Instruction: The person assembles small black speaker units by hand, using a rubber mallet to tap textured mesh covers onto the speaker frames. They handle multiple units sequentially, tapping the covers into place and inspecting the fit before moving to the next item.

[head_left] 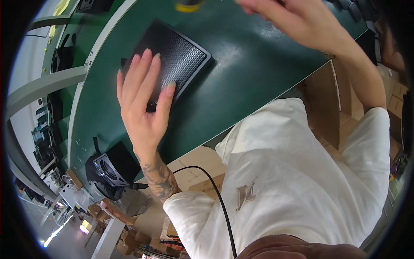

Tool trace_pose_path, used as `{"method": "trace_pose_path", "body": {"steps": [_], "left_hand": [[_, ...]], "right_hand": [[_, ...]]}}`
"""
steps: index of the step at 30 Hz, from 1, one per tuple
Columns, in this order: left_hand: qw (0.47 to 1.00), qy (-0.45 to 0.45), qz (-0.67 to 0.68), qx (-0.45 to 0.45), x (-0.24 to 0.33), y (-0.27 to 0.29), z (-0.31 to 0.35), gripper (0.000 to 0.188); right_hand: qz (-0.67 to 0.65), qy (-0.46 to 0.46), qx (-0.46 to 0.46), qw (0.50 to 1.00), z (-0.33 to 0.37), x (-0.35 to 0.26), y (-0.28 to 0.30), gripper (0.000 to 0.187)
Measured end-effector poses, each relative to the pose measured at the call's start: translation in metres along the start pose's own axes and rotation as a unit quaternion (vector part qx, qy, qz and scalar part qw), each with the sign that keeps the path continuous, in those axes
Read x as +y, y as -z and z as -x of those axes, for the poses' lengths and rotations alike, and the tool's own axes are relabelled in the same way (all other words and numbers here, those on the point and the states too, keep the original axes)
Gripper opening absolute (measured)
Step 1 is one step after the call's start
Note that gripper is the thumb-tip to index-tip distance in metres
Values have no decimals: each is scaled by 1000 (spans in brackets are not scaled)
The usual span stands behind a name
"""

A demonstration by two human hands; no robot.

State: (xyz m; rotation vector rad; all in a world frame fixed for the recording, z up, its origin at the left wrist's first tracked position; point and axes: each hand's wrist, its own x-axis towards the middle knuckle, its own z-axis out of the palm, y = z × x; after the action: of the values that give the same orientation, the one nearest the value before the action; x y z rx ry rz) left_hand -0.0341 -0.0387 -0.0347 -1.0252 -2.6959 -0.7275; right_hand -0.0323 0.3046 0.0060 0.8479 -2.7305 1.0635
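Observation:
A black box-shaped speaker [183, 60] with a perforated grille and a grey rim lies tilted on the green tabletop. My left hand [144, 95] rests on its left side, fingers stretched out and flat, the thumb over the grille's edge. Up at the top edge my right hand [293, 17] is closed, with a bit of something dark showing at its fingers; the picture's edge cuts it off. To its left, a blurred yellow-and-black object [188, 6] hangs into view, only its lower end visible. Whether it joins what my right hand holds, I cannot tell.
Another black speaker [113, 166] with an exposed round driver stands at the table's lower left. Pale curved rails [47, 88] run along the left side. Cardboard boxes [321, 103] sit below the table's near edge. A black cable [220, 196] hangs in front of my shirt.

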Motion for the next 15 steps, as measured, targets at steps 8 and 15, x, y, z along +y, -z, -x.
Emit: {"method": "trace_pose_path", "body": {"steps": [8, 15], "left_hand": [[1000, -2, -23, -15, 3, 3, -3, 49], [1000, -22, -15, 1, 0, 1, -3, 50]], "right_hand": [[28, 116, -73, 990, -30, -16, -1, 31], [31, 54, -75, 995, 5, -40, 8, 42]]}}
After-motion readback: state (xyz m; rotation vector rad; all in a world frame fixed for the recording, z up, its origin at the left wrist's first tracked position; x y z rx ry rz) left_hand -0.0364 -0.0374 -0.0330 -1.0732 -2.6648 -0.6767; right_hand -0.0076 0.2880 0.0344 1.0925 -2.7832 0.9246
